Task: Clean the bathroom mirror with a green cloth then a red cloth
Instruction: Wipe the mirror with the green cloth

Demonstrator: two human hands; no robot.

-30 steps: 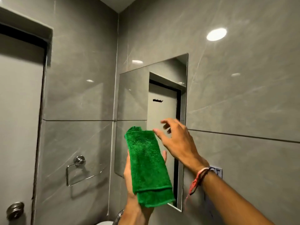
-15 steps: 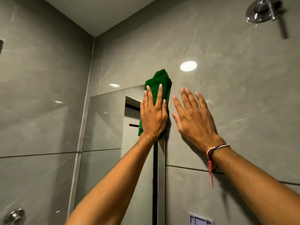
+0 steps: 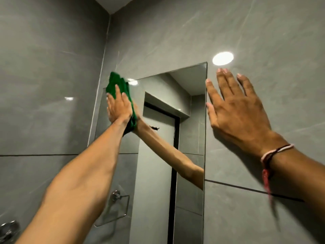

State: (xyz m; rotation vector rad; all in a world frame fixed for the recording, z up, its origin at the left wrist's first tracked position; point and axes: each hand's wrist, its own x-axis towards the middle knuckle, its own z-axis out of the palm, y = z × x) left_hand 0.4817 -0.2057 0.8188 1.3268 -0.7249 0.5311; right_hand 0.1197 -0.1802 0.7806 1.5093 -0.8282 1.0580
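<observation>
A frameless rectangular mirror [image 3: 158, 173] hangs on the grey tiled wall. My left hand [image 3: 118, 107] presses a folded green cloth [image 3: 121, 85] flat against the mirror's top left corner; the cloth sticks out above my fingers and below my palm. My right hand [image 3: 235, 110] lies flat and spread on the wall tile just right of the mirror's right edge, holding nothing. No red cloth is in view.
The mirror reflects my left forearm, a door frame and a ceiling light. A chrome towel ring [image 3: 117, 205] hangs on the left wall low down, with a chrome fitting [image 3: 8, 229] at the bottom left corner. A light glare [image 3: 223, 58] shines on the tile.
My left hand has slid the green cloth from the mirror's top right corner to its top left corner. My right hand stays flat on the wall right of the mirror.
</observation>
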